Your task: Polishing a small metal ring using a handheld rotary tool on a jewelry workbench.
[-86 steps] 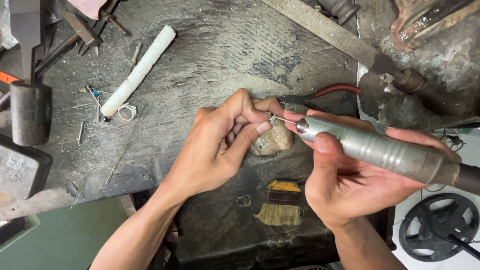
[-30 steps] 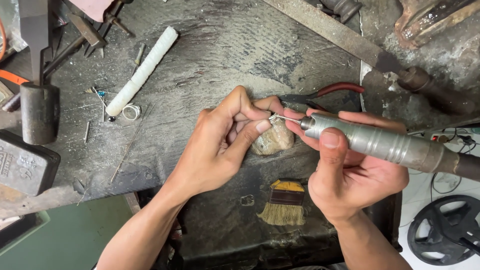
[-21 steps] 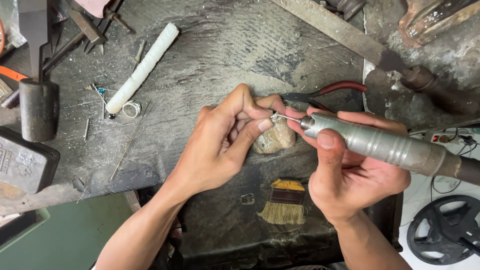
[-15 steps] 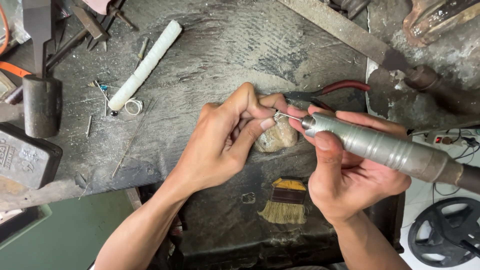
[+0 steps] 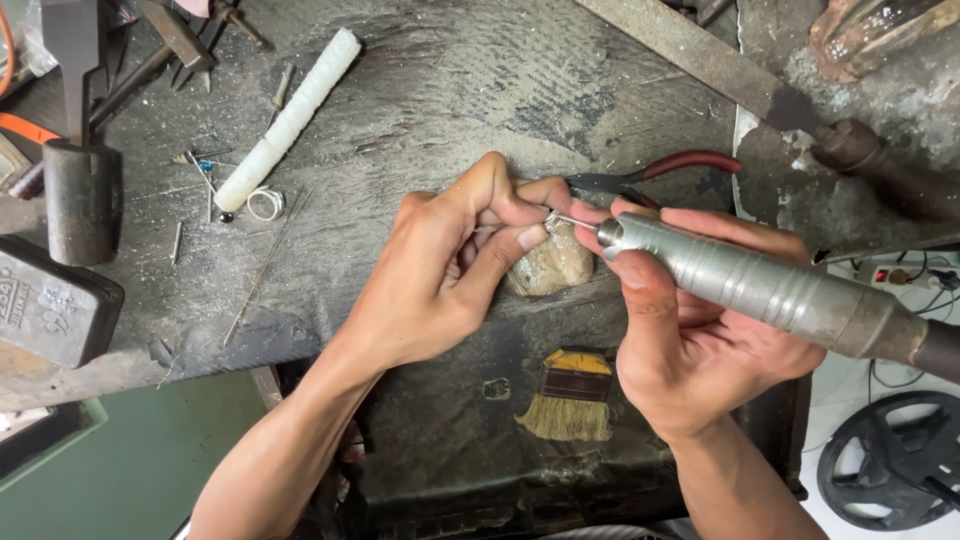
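At the far left of the frame I see a dark metal block [image 5: 50, 305] on the worn desk [image 5: 480, 90], and above it a white ridged stick [image 5: 290, 120] lying aslant beside a small wire ring [image 5: 265, 204]. Near the centre, my left hand [image 5: 450, 265] has its fingers pinched shut on a tiny metal piece [image 5: 549, 215], perhaps a ring, held against a rounded wooden peg [image 5: 550, 265]. Just right, my right hand [image 5: 700, 330] grips a silver rotary handpiece [image 5: 760, 290], its thin tip touching that piece. Red-handled pliers [image 5: 660, 170] lie behind; a small brush [image 5: 570, 400] lies below.
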